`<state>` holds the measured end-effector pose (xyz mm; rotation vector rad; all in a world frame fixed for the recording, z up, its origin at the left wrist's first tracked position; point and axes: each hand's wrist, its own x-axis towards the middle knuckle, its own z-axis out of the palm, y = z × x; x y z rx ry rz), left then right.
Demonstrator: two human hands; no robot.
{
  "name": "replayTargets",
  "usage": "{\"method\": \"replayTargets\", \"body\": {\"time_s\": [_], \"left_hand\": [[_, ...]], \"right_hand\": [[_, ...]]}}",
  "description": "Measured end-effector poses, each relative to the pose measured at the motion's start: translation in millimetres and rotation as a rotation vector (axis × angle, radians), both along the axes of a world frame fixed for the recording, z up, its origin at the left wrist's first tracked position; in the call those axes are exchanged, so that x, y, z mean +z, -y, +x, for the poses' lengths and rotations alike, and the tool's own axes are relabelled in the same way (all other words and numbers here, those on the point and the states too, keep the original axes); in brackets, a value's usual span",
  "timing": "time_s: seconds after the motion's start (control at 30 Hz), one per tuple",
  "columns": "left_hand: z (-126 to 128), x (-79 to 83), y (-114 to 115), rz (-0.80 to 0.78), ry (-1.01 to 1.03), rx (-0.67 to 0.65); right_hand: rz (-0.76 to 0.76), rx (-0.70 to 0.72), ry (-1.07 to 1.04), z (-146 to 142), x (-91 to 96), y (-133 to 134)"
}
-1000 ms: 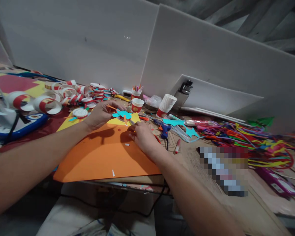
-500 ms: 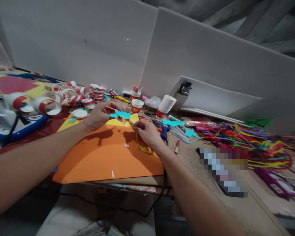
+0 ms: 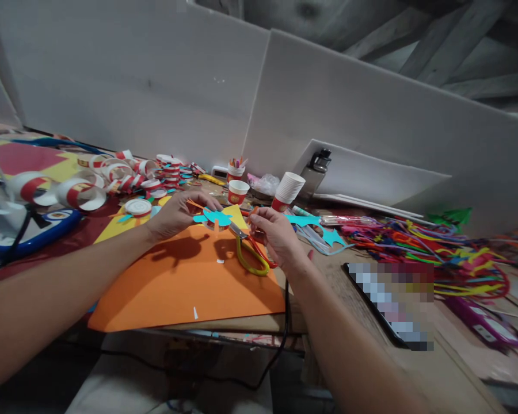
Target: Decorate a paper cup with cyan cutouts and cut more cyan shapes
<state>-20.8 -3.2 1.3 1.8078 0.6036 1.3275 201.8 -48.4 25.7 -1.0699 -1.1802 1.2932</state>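
Observation:
My left hand (image 3: 185,210) is closed on a turquoise paper cut-out (image 3: 218,217) mounted on a small round cup piece, with an orange strip across it. It is held just above a large orange paper sheet (image 3: 155,287). To its right, my right hand (image 3: 274,230) has its thumb and fingers pinched together at a small orange piece (image 3: 254,213), which is mostly hidden. Below that hand are scissors (image 3: 251,265) with yellow and red handles, their blades pointing toward the cut-out. Fingers hide part of the red handle.
Cut cup rings (image 3: 84,192) and a lidded cup base (image 3: 138,207) lie at left. A paper cup (image 3: 238,191), stacked cups (image 3: 288,187) and a bottle (image 3: 317,169) stand behind. Pipe cleaners (image 3: 435,253) and a phone (image 3: 382,310) are at right.
My right hand has shifted slightly right and away from the scissors, whose blades and handles now show more. My left hand still holds the turquoise cut-out, nearly in place.

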Motion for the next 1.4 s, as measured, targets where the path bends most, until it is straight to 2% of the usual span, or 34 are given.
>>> {"method": "replayTargets", "body": {"time_s": [0.13,0.27,0.4,0.63,0.73,1.0,1.2,1.4], "left_hand": [[0,0.0,1,-0.015,-0.020,-0.023],[-1,-1.2,1,-0.002,-0.022,-0.032],[-2,-1.5,1,0.012,-0.039,-0.063],[0,4.1,6,0.048,-0.035,-0.075],[3,6.7,9,0.050,-0.043,-0.073],[4,8.1,12,0.078,-0.040,-0.060],[3,7.3,11,0.077,-0.034,-0.066],[2,5.3,9,0.064,-0.026,-0.069]], "right_hand": [[0.001,0.036,0.003,-2,0.5,1],[0.104,-0.022,0.191,-4,-1.3,1],[0.325,-0.104,0.454,-4,-4.4,3],[0.862,-0.280,0.910,-5,-7.6,13],[0.988,-0.289,1.036,-6,-8.6,15],[1.096,-0.314,1.293,-8,-9.7,23],[1.162,-0.305,1.352,-10,-8.8,26],[1.163,-0.296,1.401,-9,-9.9,27]]}}
